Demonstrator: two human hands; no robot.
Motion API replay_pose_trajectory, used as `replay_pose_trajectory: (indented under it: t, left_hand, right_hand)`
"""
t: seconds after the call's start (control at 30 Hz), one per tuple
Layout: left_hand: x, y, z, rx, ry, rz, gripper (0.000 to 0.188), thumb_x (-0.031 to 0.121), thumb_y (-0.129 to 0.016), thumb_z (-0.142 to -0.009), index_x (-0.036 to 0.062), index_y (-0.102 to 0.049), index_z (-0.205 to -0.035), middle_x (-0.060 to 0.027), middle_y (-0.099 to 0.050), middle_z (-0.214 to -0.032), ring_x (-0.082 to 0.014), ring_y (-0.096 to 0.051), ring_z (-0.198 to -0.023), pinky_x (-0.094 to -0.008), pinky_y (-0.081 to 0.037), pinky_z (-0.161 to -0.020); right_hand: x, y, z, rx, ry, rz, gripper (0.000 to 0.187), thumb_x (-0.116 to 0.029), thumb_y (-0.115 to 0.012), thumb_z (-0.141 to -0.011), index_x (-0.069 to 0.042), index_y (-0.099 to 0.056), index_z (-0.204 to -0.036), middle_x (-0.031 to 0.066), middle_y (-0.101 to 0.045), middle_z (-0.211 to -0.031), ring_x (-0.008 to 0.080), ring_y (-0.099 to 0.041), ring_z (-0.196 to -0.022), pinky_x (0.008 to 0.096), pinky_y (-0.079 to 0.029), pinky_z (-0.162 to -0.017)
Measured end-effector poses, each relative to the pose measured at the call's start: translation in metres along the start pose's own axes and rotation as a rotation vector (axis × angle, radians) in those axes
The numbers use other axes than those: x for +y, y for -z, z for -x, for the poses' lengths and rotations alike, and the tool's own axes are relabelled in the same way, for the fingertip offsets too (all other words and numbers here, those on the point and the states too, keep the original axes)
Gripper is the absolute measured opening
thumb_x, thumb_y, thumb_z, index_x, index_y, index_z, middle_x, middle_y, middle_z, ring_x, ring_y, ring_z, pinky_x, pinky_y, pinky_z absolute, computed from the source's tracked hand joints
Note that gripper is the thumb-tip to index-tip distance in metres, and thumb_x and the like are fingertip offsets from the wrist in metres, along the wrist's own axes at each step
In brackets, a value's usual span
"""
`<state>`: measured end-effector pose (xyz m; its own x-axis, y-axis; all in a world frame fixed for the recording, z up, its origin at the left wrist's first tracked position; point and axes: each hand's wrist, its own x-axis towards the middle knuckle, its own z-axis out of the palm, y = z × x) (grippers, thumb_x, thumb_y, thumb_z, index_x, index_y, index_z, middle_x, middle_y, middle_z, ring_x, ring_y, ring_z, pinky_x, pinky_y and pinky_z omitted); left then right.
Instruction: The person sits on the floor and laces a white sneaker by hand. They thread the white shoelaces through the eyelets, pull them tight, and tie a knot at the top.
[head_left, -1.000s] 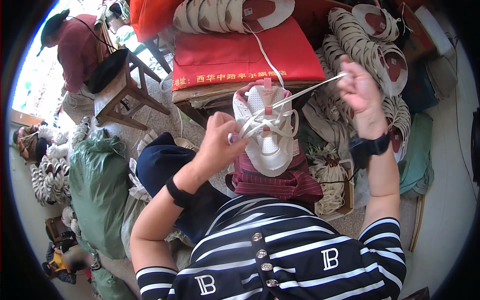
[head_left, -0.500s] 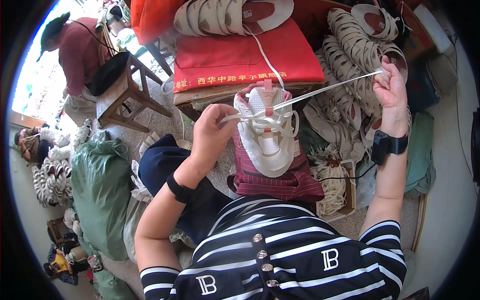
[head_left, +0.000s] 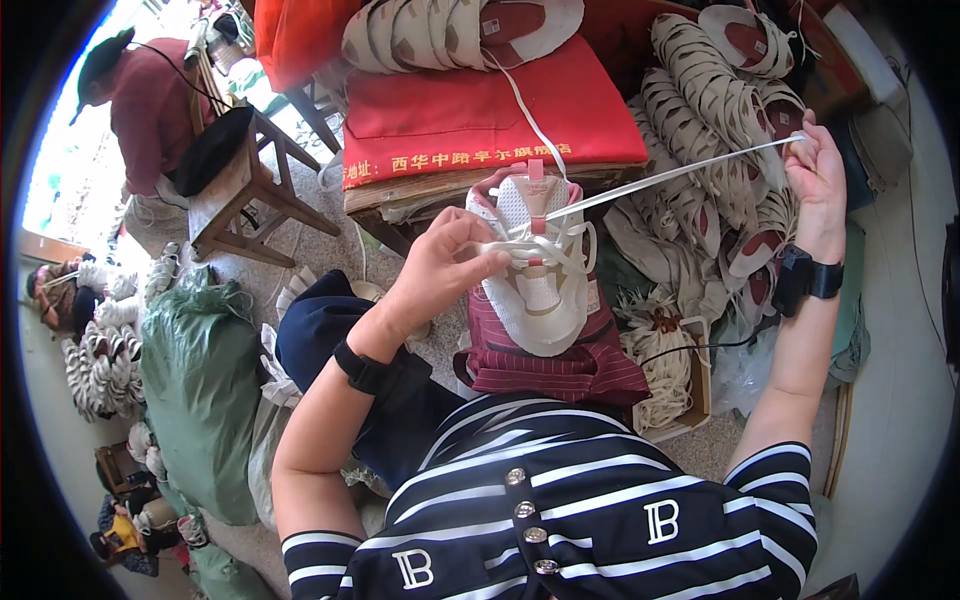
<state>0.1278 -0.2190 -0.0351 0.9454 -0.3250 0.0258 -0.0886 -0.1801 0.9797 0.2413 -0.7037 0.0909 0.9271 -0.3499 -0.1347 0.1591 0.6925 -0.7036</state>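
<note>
A white shoe (head_left: pixel 535 270) with pink trim lies on a folded dark red striped cloth (head_left: pixel 555 365) in the person's lap, toe toward the body. A flat white lace (head_left: pixel 680 172) runs taut from the shoe's eyelets up to the right. The left hand (head_left: pixel 440 265) is closed on the lace loops at the middle of the shoe, fingertips pinched together. The right hand (head_left: pixel 820 185) is raised well apart from the shoe and grips the free end of the lace; a black watch (head_left: pixel 808 278) sits on its wrist. A black band (head_left: pixel 362 368) circles the left wrist. Behind the shoe stands a surface covered in red cloth (head_left: pixel 480 120), carrying a row of shoe uppers (head_left: pixel 440 30). To the right lies a heap of similar uppers (head_left: pixel 720 100). A box of laces (head_left: pixel 665 375) rests beside the right forearm. A green sack (head_left: pixel 200 380) lies at left.
</note>
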Motion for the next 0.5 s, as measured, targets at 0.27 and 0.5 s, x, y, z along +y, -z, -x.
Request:
replay_pose_trajectory:
  t: [0.27,0.5]
  left_hand:
    - [-0.002,-0.004,0.005,0.055,0.173,0.22,0.019,0.009,-0.074,-0.09,-0.0002,-0.063,-0.102,-0.0001,-0.062,-0.09,-0.0067,-0.057,-0.079,-0.0228,-0.047,-0.07]
    - [0.001,0.017,0.009,0.049,0.217,0.33,0.02,0.02,-0.059,-0.103,0.0013,-0.064,-0.105,0.0018,-0.06,-0.076,-0.0051,-0.052,-0.066,-0.0209,-0.042,-0.06]
  right_hand:
    - [-0.01,-0.001,0.007,0.046,0.068,0.084,0.025,0.008,-0.058,-0.09,0.002,-0.055,-0.114,-0.0037,-0.035,-0.061,0.0076,-0.027,-0.047,0.0232,-0.025,-0.044]
    - [-0.019,-0.014,0.015,-0.037,0.026,0.063,0.026,0.009,-0.057,-0.092,0.003,-0.055,-0.117,-0.003,-0.035,-0.063,0.0076,-0.028,-0.049,0.0224,-0.028,-0.045]
